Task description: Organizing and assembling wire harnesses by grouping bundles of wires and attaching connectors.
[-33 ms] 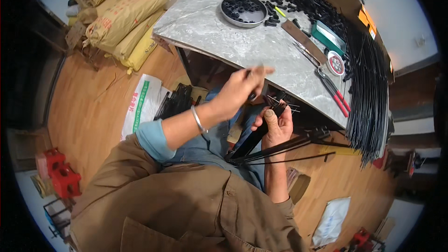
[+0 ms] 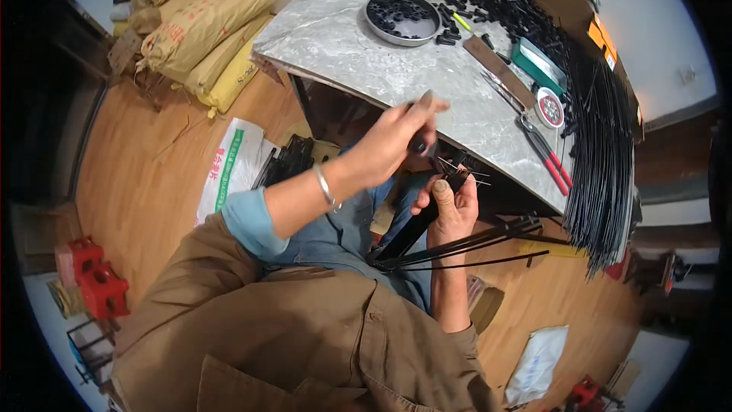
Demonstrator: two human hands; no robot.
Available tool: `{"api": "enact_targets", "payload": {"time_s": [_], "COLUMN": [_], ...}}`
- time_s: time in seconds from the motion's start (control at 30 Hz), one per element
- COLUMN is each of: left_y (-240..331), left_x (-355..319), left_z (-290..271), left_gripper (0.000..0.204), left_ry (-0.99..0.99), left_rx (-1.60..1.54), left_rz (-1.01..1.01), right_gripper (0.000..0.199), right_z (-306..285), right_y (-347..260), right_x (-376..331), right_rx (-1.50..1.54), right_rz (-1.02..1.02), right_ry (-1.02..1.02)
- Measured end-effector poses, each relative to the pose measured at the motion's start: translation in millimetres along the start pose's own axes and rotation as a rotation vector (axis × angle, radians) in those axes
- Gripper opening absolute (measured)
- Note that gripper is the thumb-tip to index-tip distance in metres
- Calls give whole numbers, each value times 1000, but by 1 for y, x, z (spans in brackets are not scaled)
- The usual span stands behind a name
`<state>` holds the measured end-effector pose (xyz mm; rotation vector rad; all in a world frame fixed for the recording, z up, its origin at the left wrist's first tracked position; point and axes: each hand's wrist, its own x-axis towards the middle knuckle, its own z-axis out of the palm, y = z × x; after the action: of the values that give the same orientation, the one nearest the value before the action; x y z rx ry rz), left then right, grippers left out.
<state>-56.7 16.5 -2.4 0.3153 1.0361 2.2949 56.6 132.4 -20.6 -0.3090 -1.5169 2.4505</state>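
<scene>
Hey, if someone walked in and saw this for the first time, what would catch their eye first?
Probably the two hands at the centre: the left hand pinches a small dark piece above the right hand, which grips a bundle of thin black rods over the lap. Next, the grey marble table with its round tin of black parts, and the long sheaf of black rods hanging over its right edge.

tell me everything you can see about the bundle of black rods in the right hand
The bundle of black rods is a sheaf of thin, dark, stiff-looking strips, metal or plastic by their look. The right hand grips it near its upper end, where fine wire tips fan out. It slants down over the lap, and loose ends splay rightward. The left hand pinches a small dark piece just above it.
</scene>
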Motion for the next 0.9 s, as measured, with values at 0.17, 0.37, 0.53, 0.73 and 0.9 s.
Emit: {"api": "enact_targets", "payload": {"time_s": [0.17,0.37,0.53,0.73,0.9], "left_y": [13,8,-2,3,7], "left_x": [31,25,27,26,24], "left_z": [16,10,3,-3,1], "left_gripper": [40,44,42,37,37], "left_ry": [-157,-367,-229,-236,-243], "left_rx": [-60,233,204,95,48], "left_rz": [-92,-342,-208,-276,-280], "right_gripper": [26,20,20,24,22], "right_z": [5,6,7,11,9], "right_y": [0,2,1,0,-1], "right_x": [2,2,3,4,5], "right_rx": [-36,-63,-56,-5,-20], "right_rz": [36,50,66,109,116], "right_ry": [-16,-9,-33,-20,-27]}}
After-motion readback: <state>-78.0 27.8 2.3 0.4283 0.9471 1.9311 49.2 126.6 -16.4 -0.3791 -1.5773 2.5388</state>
